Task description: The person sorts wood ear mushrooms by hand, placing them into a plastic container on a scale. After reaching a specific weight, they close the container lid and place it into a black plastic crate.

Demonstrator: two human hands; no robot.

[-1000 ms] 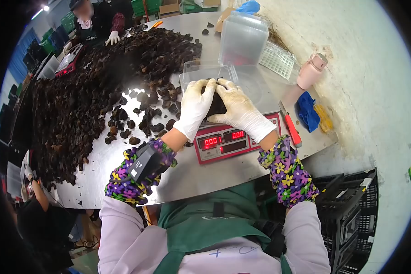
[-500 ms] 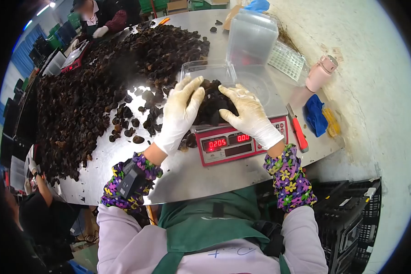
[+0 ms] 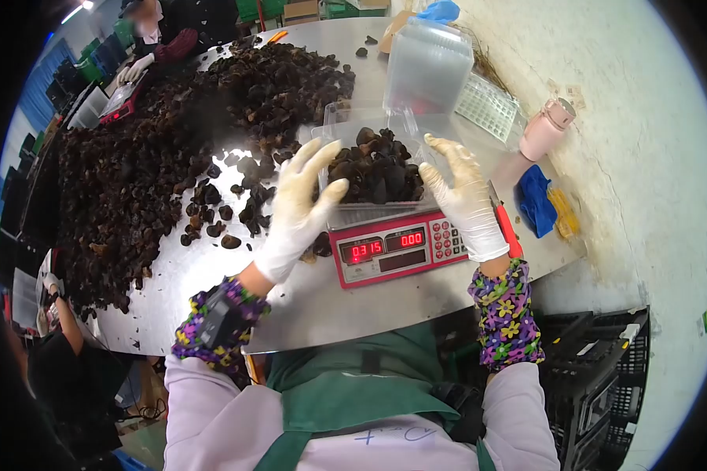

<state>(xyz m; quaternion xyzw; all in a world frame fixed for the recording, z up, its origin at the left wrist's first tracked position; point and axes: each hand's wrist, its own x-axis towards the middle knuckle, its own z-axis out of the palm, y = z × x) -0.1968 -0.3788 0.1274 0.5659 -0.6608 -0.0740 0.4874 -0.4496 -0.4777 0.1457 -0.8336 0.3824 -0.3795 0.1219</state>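
A clear plastic box on the red scale (image 3: 385, 271) holds a heap of dark, curled pieces (image 3: 377, 169) that look like dried fungus. The scale's left display reads 0.315 and the other 0.00. My left hand (image 3: 300, 208), in a white glove, is at the box's left side with its fingers apart. On the right side my right hand (image 3: 465, 196), gloved too, has its fingers spread near the rim. Neither hand holds anything. A large pile of the same dark pieces (image 3: 133, 173) covers the table's left part.
Stacked clear boxes (image 3: 428, 67) stand behind the scale. To the right are a white grid tray (image 3: 487, 107), a pink bottle (image 3: 547, 129), a blue cloth (image 3: 536, 202) and a red-handled tool (image 3: 508, 231). Two other people work at the left and far left.
My hands have drawn apart from the dark pieces, uncovering the filled box. The left display went from 0.205 to 0.315. The far person's hands have moved to their scale.
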